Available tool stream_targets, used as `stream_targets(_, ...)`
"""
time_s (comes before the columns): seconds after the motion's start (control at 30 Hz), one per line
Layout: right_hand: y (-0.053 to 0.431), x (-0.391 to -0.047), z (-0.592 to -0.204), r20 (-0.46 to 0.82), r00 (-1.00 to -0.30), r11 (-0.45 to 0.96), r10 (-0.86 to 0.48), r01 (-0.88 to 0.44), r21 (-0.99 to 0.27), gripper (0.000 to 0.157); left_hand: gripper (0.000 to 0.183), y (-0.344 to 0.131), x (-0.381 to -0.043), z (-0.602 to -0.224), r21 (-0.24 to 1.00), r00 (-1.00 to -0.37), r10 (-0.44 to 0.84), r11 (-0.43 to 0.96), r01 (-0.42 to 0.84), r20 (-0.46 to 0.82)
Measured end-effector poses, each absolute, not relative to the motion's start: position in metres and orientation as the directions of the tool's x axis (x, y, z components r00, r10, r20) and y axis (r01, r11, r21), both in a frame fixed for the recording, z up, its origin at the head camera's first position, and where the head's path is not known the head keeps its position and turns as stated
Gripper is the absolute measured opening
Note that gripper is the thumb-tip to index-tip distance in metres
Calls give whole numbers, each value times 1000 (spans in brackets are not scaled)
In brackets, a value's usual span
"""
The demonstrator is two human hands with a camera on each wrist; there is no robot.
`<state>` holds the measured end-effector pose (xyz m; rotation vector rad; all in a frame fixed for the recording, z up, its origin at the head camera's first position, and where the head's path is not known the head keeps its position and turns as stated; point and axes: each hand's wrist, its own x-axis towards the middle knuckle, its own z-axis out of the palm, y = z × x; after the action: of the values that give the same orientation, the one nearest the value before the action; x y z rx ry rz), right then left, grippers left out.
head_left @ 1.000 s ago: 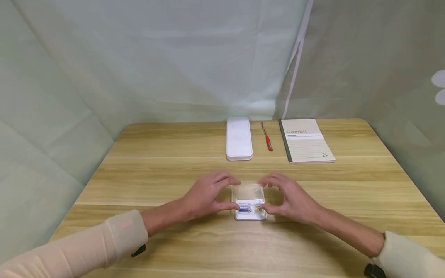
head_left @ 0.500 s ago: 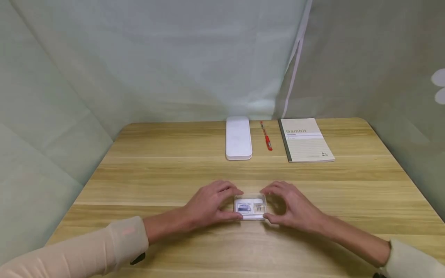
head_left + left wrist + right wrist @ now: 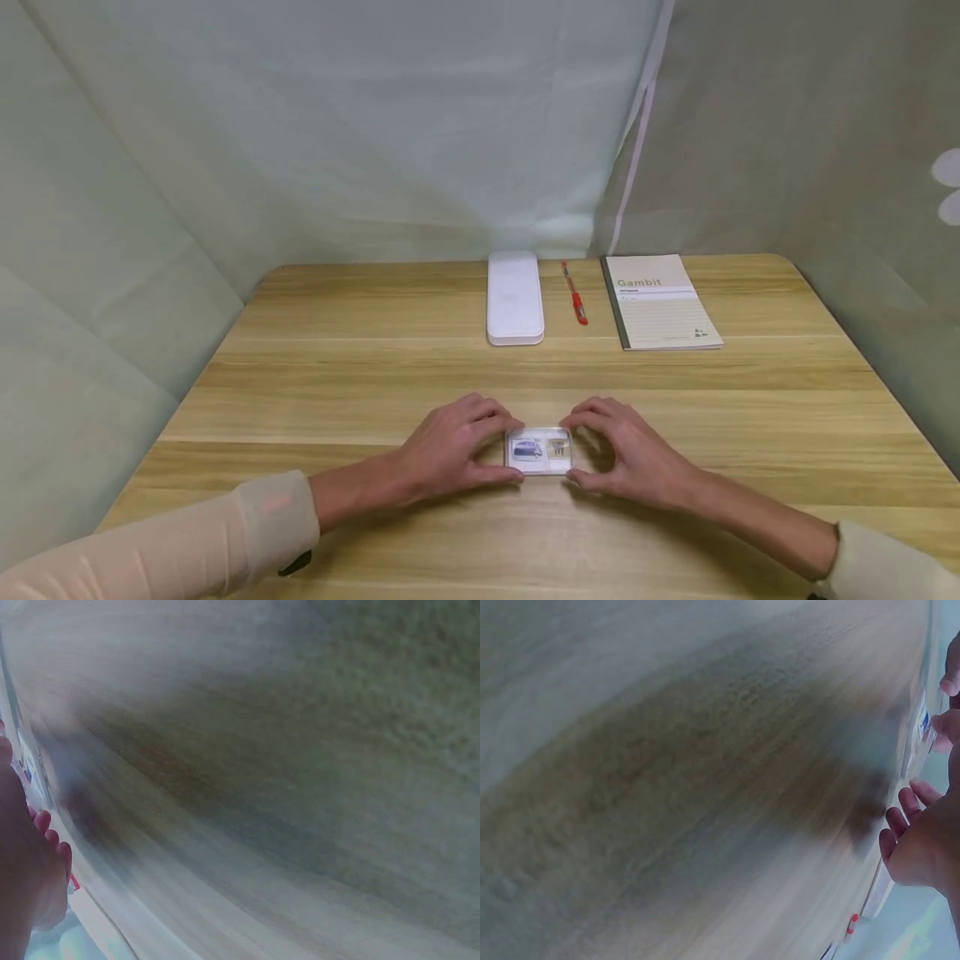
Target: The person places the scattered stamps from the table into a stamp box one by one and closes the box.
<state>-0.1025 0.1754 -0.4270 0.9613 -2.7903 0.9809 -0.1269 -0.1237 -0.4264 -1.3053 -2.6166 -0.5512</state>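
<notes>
A small clear plastic case (image 3: 540, 451) lies flat on the table with its lid down. Through the lid show a white inside, a bluish-purple piece on the left and a yellowish one on the right; what they are is too small to tell. My left hand (image 3: 457, 446) holds the case's left end, thumb at the near corner and fingertips at the far one. At the right end, my right hand (image 3: 637, 450) grips it likewise. Both wrist views catch only part of the hands at the edge, the left hand (image 3: 34, 862) and the right hand (image 3: 930, 836).
Behind the hands on the wooden table (image 3: 337, 367) lies a long white box (image 3: 515, 298). A red pen (image 3: 576, 296) is to its right, then a notebook (image 3: 660, 304) marked "Gambit". Pale fabric walls (image 3: 420, 133) enclose the back and sides.
The case's clear lid, standing raised at the back a second ago, has come down onto the base. Both hands moved slightly nearer with it, thumbs now at the front edge.
</notes>
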Motion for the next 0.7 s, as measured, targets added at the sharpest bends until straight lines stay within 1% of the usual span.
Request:
stream_targets(0.43,175,-103,-431,223,-806,618,-548,-570,-541,50,61,-123,-128,-430,208,-607,738,571,794,295)
stream_targets(0.7,174,-104,-432,213,-813,624,-542,-559,-546,51,63,-123,-128,-430,208,-616,736,579,788,280)
